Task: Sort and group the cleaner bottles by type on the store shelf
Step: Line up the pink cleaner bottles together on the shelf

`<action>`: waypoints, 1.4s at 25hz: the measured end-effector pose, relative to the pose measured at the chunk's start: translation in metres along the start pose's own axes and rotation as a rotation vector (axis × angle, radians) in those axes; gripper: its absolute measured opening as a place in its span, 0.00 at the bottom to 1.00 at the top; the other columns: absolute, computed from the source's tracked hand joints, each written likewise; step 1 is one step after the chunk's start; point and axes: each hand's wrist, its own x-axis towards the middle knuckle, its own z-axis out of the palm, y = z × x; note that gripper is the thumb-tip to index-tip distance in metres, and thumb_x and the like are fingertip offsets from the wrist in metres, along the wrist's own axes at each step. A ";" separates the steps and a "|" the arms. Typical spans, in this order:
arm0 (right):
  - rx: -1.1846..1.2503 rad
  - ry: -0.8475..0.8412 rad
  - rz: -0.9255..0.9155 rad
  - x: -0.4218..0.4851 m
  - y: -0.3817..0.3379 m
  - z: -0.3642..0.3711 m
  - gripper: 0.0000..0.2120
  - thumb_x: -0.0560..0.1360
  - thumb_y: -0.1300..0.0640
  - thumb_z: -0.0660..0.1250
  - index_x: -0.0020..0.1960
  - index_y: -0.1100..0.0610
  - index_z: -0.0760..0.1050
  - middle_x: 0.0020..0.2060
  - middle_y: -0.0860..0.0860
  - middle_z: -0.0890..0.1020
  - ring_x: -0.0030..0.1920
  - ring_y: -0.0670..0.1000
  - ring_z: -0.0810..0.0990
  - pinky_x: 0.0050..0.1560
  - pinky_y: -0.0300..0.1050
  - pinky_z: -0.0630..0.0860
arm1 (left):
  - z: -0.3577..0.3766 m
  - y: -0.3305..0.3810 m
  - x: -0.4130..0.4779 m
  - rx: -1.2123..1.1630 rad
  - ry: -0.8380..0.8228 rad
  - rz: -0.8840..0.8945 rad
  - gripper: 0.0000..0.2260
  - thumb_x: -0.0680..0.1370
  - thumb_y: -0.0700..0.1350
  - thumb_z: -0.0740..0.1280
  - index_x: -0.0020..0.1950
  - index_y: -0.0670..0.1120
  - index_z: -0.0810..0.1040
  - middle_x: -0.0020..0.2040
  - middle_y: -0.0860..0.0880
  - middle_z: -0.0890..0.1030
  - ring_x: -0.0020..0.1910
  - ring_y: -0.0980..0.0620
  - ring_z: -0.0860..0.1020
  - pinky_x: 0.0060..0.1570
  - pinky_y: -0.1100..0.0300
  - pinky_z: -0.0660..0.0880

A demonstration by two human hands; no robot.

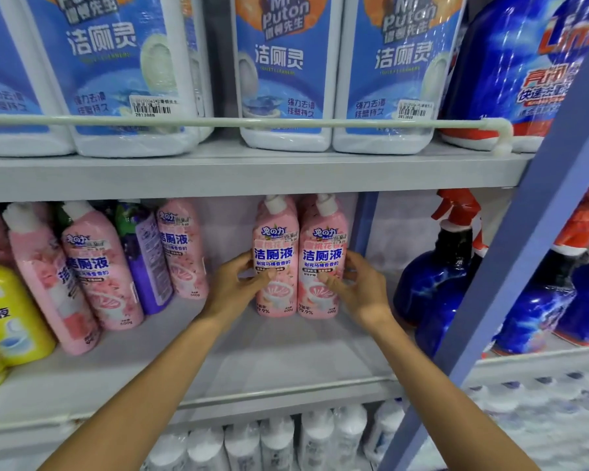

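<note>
Gripping two pink plastic cleaner bottles with white caps: my left hand curls round the left pink bottle, my right hand round the right pink bottle. Both stand upright, side by side, on the grey middle shelf. More leaning pink bottles sit further left, beside a purple bottle.

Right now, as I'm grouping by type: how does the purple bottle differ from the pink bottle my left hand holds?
Colour: the purple bottle against the pink bottle. Pose: the purple bottle leans, its small-print side showing; the pink bottle stands upright, front label out. Contact: the left hand grips the pink bottle; the purple bottle is untouched. Both are slim and sit on the middle shelf; the right hand grips a twin pink bottle.
</note>
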 end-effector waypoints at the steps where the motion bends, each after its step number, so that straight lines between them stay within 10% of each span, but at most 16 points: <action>1: 0.005 -0.008 0.004 0.001 0.000 0.000 0.21 0.69 0.51 0.81 0.57 0.45 0.75 0.43 0.33 0.79 0.39 0.24 0.78 0.35 0.21 0.72 | 0.002 -0.001 0.000 -0.001 0.005 0.009 0.14 0.76 0.48 0.75 0.62 0.58 0.82 0.58 0.56 0.86 0.60 0.54 0.83 0.58 0.42 0.81; 12: 0.097 -0.019 0.077 0.008 0.005 -0.003 0.27 0.68 0.49 0.80 0.64 0.52 0.78 0.49 0.38 0.83 0.49 0.39 0.82 0.51 0.45 0.84 | 0.020 -0.008 -0.002 0.019 0.128 0.084 0.14 0.77 0.43 0.74 0.62 0.53 0.82 0.57 0.57 0.86 0.60 0.58 0.82 0.57 0.54 0.81; 21: 0.428 0.002 0.204 -0.010 -0.004 -0.017 0.24 0.73 0.65 0.76 0.67 0.63 0.75 0.58 0.56 0.84 0.60 0.57 0.84 0.61 0.56 0.81 | -0.003 0.016 -0.016 -0.104 0.044 -0.135 0.24 0.74 0.36 0.76 0.63 0.58 0.78 0.56 0.58 0.85 0.57 0.53 0.84 0.50 0.51 0.84; 35: 0.523 -0.217 0.158 -0.050 -0.103 0.108 0.18 0.76 0.64 0.73 0.65 0.56 0.77 0.55 0.52 0.83 0.52 0.48 0.83 0.60 0.60 0.81 | -0.168 0.053 -0.103 -0.076 0.260 -0.199 0.28 0.72 0.29 0.74 0.71 0.41 0.73 0.65 0.40 0.81 0.58 0.44 0.81 0.63 0.33 0.75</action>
